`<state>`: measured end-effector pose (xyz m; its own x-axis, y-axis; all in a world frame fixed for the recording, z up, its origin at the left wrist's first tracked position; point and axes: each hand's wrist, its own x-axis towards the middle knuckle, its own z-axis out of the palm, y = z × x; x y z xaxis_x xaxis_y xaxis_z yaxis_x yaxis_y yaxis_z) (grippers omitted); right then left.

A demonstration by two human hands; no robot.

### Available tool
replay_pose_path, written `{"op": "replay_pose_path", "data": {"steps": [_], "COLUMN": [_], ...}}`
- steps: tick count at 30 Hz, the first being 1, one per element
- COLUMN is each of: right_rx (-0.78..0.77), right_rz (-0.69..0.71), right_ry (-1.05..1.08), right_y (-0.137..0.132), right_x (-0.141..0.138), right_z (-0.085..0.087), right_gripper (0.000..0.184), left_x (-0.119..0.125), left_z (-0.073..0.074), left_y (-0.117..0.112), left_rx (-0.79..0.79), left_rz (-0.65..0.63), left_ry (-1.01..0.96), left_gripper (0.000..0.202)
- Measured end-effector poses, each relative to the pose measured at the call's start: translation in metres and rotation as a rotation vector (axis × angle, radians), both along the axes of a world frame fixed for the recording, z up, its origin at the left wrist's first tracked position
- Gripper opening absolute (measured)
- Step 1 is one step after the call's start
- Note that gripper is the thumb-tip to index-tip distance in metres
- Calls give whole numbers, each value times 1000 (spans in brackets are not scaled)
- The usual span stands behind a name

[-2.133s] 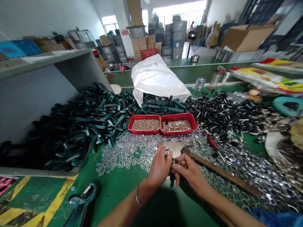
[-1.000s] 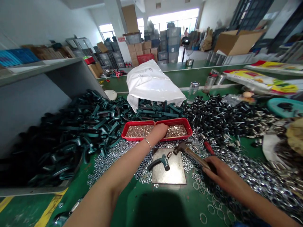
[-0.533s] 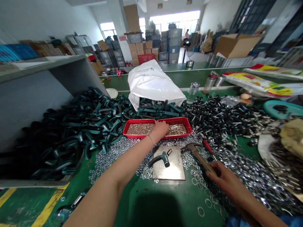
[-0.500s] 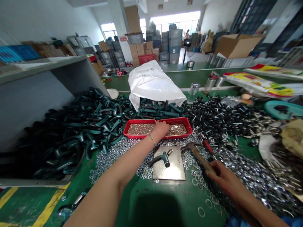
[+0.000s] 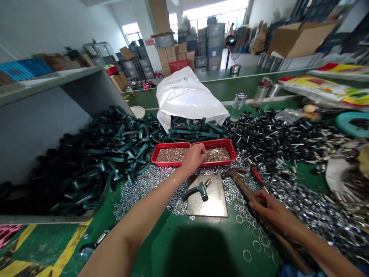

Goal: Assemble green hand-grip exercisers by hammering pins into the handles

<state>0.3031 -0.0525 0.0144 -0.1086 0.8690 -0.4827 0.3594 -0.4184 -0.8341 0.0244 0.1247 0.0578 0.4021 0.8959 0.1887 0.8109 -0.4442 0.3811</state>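
Note:
My left hand (image 5: 193, 157) is over the red tray (image 5: 234, 158), at the divider and the right compartment, fingers bent together in a pinch. What they hold, if anything, is hidden. Small metal pins (image 5: 217, 154) lie in that compartment, tiny metal pieces (image 5: 171, 154) in the left one. My right hand (image 5: 272, 211) grips the wooden handle of a claw hammer (image 5: 245, 188), whose head rests by the steel plate's upper right corner. On the steel plate (image 5: 215, 206) lies a dark green tool handle part (image 5: 198, 190) with a small metal cylinder (image 5: 208, 183) touching or beside its top.
Piles of green handle parts (image 5: 123, 142), small metal rings (image 5: 138, 192) and black-headed bolts (image 5: 268, 134) surround the plate. A red-handled screwdriver (image 5: 257, 176) lies right of the hammer. Behind the tray are a white bag (image 5: 187, 94) and a glass bottle (image 5: 238, 107).
My left hand has risen slightly out of the tray's pins, its fingers drawn together. My right hand keeps its grip on the hammer. The view has shifted a little.

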Motion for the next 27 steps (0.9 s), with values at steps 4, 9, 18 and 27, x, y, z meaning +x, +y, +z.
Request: {"op": "replay_pose_path", "data": {"steps": [4,9,18,27], "right_rx": [-216,-333,-123,360], "right_rz": [-28,-114,35,358], "right_ry": [308,617,501,-329], "right_y": [4,22,6,-1], "right_x": [-1,-3,-30,-37], "right_z": [9,12,24,49], "right_gripper": [36,30,31,32], "left_x": [-24,-39,-27,-29], "left_z": [-9,-38,-50,-44], "left_y": [-44,-94,-102,-130], "left_rx": [-350,-521,-198,-49], "left_rz": [-5,145,189,50], "left_ry": [-594,-712,-330,-42], "left_gripper": [24,17,18,87]}}
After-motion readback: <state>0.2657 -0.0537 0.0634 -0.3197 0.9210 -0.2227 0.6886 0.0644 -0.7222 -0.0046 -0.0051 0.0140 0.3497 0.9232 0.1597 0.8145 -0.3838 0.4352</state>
